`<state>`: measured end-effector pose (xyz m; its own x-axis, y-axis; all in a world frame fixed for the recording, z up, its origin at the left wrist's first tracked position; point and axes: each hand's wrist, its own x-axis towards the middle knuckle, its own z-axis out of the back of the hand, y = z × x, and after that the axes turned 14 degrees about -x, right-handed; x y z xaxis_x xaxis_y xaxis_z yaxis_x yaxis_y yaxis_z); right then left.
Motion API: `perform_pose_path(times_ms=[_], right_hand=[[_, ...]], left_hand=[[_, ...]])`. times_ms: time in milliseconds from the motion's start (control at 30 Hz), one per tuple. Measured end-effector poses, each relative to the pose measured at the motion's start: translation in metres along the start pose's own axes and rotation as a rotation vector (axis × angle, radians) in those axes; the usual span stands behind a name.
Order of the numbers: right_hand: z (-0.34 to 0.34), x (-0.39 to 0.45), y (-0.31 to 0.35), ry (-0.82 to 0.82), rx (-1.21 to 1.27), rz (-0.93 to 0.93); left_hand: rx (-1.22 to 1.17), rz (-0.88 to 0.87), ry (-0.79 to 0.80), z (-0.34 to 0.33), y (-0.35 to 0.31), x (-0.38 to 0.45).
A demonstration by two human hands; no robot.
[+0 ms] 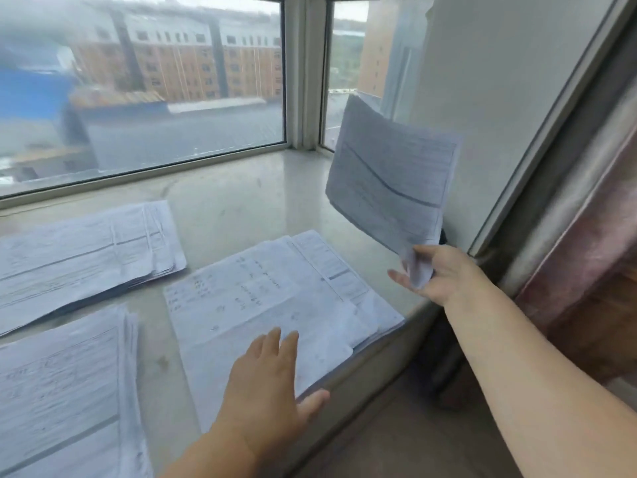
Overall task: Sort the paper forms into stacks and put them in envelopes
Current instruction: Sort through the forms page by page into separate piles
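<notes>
Head view is showing you a pale, glossy stone sill (224, 201) running into a window corner — two panes (144, 81) are meeting at a grey frame post (305, 70), with brick apartment blocks blurring past outside. Your right hand (434, 272) is reaching out near the right edge of the sill, pinching the bottom corner of a paper form (393, 174) between thumb and curled fingers; the sheet is hanging in the air, upright and slightly bowed, above the sill and clear of the piles. Your left hand (272, 377) is lying flat with fingers straight on the near edge of the middle stack (275, 291), gripping nothing. Two more stacks are sitting to the left — one farther back (86, 250), one close to you (65, 391) — each apart from the others, sheets fanning unevenly at the edges. On the right, a white wall (499, 81) is meeting a slanting metal frame (551, 139), with a brownish curtain (593, 236) beside it.
</notes>
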<state>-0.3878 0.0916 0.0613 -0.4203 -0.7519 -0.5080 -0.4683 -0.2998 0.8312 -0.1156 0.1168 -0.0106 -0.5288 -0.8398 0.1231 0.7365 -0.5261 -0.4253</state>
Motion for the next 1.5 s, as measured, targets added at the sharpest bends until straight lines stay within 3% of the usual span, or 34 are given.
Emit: perform_pose_path(times_ms=[67, 133, 267, 400, 567, 733, 867, 933, 1067, 1167, 1267, 1367, 1500], right_hand=[[0.009, 0.017, -0.002, 0.059, -0.073, -0.045], [0.013, 0.028, -0.011, 0.141, -0.200, -0.088], [0.013, 0.046, -0.028, 0.317, -0.442, -0.132], [0.009, 0.064, -0.038, 0.404, -0.438, -0.152], [-0.001, 0.065, -0.048, 0.543, -0.559, -0.100], [-0.020, 0.054, -0.053, 0.664, -0.343, -0.042], [-0.036, 0.046, -0.052, 0.717, -0.190, 0.012], [-0.042, 0.039, -0.054, 0.729, -0.152, 0.033], [-0.051, 0.024, -0.062, 0.693, -0.014, -0.003], [-0.047, 0.026, -0.065, 0.563, 0.025, 0.002], [-0.023, 0.036, -0.051, 0.211, 0.006, 0.053], [0.008, 0.045, -0.027, -0.036, -0.361, 0.161], [0.009, 0.039, -0.006, 0.035, -0.986, 0.146]], left_hand=[[0.089, 0.074, 0.120, -0.020, 0.007, 0.008], [0.141, 0.049, 0.142, -0.038, 0.017, 0.008], [0.101, -0.002, 0.037, -0.052, 0.023, 0.004], [0.107, -0.054, -0.108, -0.053, 0.027, 0.005], [0.072, 0.004, -0.071, -0.045, 0.021, 0.006], [0.058, 0.140, 0.063, -0.029, 0.000, 0.012], [0.194, 0.219, 0.034, -0.031, -0.017, 0.024], [0.237, 0.215, 0.021, -0.036, -0.020, 0.032], [0.369, 0.135, 0.165, -0.045, -0.022, 0.038], [0.120, 0.283, 0.125, -0.036, -0.019, 0.040], [-0.414, 0.475, -0.243, -0.022, 0.001, 0.024], [-0.959, 0.775, -0.578, -0.016, 0.015, 0.002], [-1.145, 0.747, -0.655, -0.021, 0.007, -0.009]])
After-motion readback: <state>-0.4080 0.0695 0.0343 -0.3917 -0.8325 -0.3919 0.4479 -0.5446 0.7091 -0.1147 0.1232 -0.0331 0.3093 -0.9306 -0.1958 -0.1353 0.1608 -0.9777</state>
